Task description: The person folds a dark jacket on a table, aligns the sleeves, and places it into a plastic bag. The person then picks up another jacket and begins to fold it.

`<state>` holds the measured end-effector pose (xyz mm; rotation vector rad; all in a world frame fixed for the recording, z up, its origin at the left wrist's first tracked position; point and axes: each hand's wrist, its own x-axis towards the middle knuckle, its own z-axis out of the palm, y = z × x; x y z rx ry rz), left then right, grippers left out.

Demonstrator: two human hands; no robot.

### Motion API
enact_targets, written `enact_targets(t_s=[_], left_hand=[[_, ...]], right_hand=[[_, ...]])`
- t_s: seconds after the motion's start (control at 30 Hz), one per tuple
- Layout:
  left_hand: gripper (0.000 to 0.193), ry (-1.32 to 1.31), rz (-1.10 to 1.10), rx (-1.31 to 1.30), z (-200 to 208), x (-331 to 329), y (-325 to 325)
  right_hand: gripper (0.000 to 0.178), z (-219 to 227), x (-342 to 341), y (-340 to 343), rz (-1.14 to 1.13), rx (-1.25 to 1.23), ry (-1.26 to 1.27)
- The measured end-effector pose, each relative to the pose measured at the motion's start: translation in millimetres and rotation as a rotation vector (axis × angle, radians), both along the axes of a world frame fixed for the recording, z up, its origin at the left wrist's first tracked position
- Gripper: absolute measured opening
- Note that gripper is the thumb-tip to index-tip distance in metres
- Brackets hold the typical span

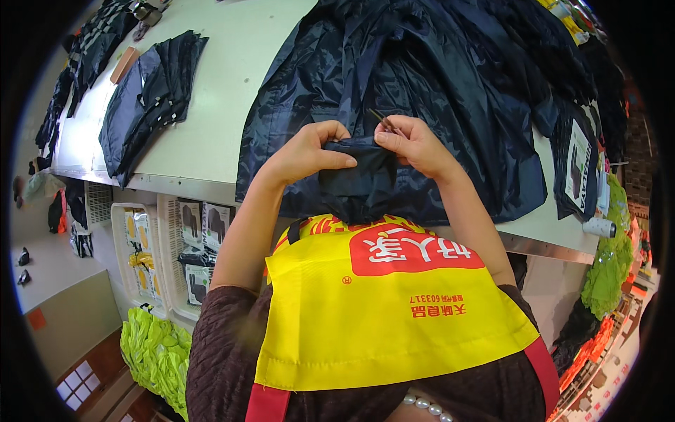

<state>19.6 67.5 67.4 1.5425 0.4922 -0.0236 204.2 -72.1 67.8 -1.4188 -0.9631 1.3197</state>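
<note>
A large, shiny navy garment [436, 91] is spread over the table, its near part hanging toward my body. My left hand [306, 151] is closed on a folded edge of it, thumb pointing right along the fabric. Close by on the right, my right hand [420, 145] pinches the same edge between thumb and forefinger. A small pointed metal tool [380, 115], which looks like thread snips, sticks out of the right fingers; its handle is hidden. Between the two hands a dark flap [358, 172] hangs down in front of the yellow apron [394, 330].
Folded dark pieces [151, 98] lie on the pale table [218, 84] to the left. At right sit a packaged garment [580, 165] and a thread spool [599, 227] near the table edge. White baskets [169, 246] with packets and lime-green garments [158, 352] stand lower left.
</note>
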Motion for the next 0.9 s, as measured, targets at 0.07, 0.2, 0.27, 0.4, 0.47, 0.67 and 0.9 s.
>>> enact_targets(t_s=[0.07,0.2,0.27,0.4,0.47,0.67,0.9], left_hand=[[0.024,0.016,0.048,-0.095,-4.2,2.1,-5.7],[0.027,0.002,0.123,-0.360,-10.0,5.5,-11.6],[0.027,-0.017,0.126,-0.382,-16.1,5.3,-12.8],[0.025,-0.099,0.120,-0.338,-18.2,7.3,-16.2],[0.017,-0.112,0.114,-0.331,-15.1,4.9,-16.4],[0.017,-0.117,0.224,-0.262,0.5,4.1,-33.4],[0.015,-0.198,0.292,-0.467,4.5,0.7,-27.2]], right_hand=[[0.017,-6.2,-0.5,-2.2,-0.101,0.091,-0.143],[0.022,4.7,-10.5,-10.6,-0.299,0.333,-0.575],[0.024,14.3,-13.5,-19.4,-0.256,0.361,-0.650],[0.023,4.6,-27.6,-15.7,-0.194,0.433,-0.770],[0.019,3.6,-26.9,-15.0,-0.201,0.418,-0.804],[0.010,28.1,-35.4,-22.3,-0.229,0.388,-0.956],[0.011,44.3,-50.7,-46.3,0.208,0.506,-0.511]])
